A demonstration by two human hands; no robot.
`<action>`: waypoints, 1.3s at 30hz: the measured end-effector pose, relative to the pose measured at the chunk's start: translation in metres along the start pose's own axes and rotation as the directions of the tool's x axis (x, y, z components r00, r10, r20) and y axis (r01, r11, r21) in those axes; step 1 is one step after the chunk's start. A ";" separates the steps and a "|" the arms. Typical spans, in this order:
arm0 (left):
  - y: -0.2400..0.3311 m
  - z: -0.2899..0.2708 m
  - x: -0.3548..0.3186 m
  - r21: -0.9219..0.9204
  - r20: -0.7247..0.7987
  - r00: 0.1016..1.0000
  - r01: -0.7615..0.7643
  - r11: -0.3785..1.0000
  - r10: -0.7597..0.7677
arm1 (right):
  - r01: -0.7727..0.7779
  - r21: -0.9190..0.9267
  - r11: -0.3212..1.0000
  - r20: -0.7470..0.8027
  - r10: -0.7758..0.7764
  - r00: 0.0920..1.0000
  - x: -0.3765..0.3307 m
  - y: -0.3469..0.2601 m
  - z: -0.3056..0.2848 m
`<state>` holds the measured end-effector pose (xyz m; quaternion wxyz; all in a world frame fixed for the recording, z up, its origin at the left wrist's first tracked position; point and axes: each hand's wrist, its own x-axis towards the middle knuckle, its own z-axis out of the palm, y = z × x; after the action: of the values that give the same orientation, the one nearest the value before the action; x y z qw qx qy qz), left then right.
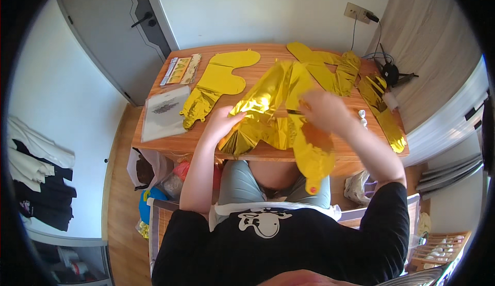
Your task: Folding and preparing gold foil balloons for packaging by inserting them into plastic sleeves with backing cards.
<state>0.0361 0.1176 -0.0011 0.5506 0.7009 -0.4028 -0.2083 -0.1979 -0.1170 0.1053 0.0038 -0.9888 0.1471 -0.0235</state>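
A crumpled gold foil balloon [268,105] lies across the middle of the wooden table [170,144], its lower end hanging over the front edge toward my lap. My left hand [223,121] rests on its left part, fingers pressed into the foil. Over the balloon's right side my right hand [322,109] pinches the foil together with a thin dark stick-like thing; what that thing is I cannot tell. I sit at the table in a black shirt and grey shorts.
Other flat gold foil balloons lie at the left [216,82], the back right [330,67] and the right edge [384,113]. A clear plastic sleeve [164,111] and packets [180,70] sit at the left. A black pump [390,72], cables, a door [111,25] and bags under the table are nearby.
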 end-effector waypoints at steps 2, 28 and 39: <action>0.009 -0.001 0.003 0.251 0.063 0.976 0.187 0.950 -0.209 | -0.041 0.051 0.998 0.103 0.036 0.994 -0.036 -0.008 0.038; -0.067 -0.093 -0.068 0.703 -0.685 0.636 0.452 0.548 0.355 | 0.507 0.439 0.742 -0.329 -0.393 0.859 0.139 -0.101 0.087; -0.069 -0.091 -0.071 0.721 -0.638 0.716 0.426 0.546 0.283 | 0.344 0.441 0.829 -0.171 -0.298 0.939 0.205 -0.268 0.136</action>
<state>0.0845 0.2337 -0.0486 0.2470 0.9149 -0.1819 0.2625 0.0824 0.0794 -0.0177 0.2292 -0.9672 -0.0310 -0.1050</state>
